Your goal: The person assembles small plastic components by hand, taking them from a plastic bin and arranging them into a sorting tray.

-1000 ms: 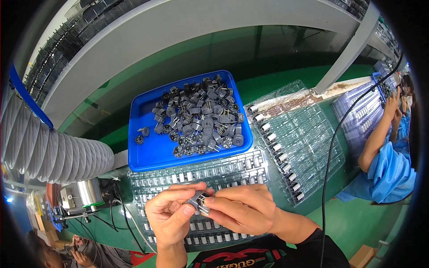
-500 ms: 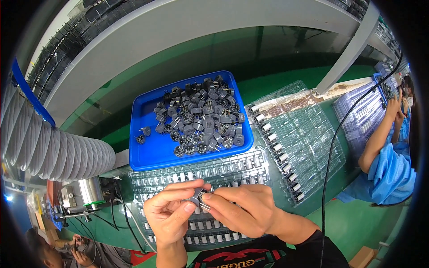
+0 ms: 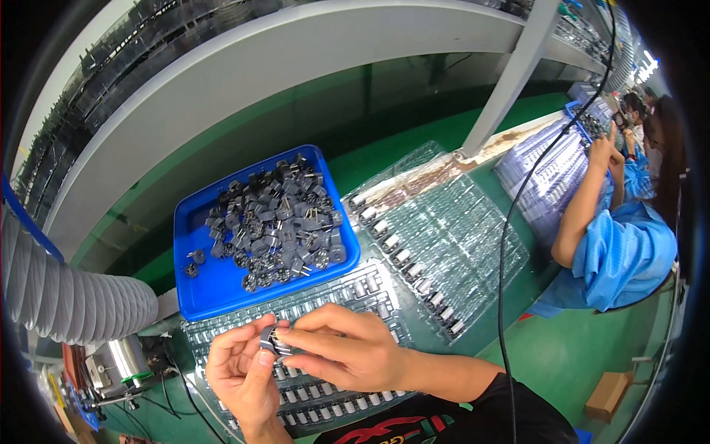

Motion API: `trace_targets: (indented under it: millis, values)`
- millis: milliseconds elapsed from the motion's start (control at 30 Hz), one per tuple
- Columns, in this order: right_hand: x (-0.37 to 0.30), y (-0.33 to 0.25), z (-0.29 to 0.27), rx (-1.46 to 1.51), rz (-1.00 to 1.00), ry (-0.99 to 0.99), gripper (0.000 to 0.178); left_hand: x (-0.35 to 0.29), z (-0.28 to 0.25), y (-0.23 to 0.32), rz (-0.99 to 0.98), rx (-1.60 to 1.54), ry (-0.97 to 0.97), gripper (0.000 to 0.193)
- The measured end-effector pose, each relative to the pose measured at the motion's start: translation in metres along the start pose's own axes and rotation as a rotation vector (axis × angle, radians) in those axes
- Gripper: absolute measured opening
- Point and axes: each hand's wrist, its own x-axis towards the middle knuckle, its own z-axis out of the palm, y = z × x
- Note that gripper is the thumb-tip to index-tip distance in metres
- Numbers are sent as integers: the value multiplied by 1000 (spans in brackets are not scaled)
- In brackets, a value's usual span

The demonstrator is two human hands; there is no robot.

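Between both hands, over the near trays, is a dark grey plug part (image 3: 267, 340) with metal pins. My left hand (image 3: 242, 370) pinches its body between thumb and fingers. The thumb and fingers of my right hand (image 3: 353, 351) close on the pin side; whether they also hold a smaller piece there is hidden. Beneath both hands lies a clear blister tray (image 3: 214, 331) with rows of small white cylindrical parts (image 3: 336, 409). Just beyond stands a blue tray (image 3: 194, 285), heaped with similar grey plug parts (image 3: 285, 222).
To the right lies another clear blister tray (image 3: 473, 244), with a line of white cylinders along its left edge. A black cable (image 3: 510, 244) hangs across the view. A ribbed duct (image 3: 81, 303) and a solder wire spool (image 3: 129, 359) stand left. A co-worker in blue (image 3: 617, 255) sits at right.
The view has turned to the right, so the trays appear further left and lower. Both hands still hold the plug part, which is now tilted differently.
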Motion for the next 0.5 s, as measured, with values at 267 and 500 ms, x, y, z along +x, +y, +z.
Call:
trace_targets:
  millis: [267, 500]
  values:
    - [2, -2, -7, -99, -135, 22, 33, 0, 2, -5, -78, -94, 13, 30]
    - [6, -23, -27, -73, 79, -35, 28, -4, 4, -4, -16, -82, -59, 19]
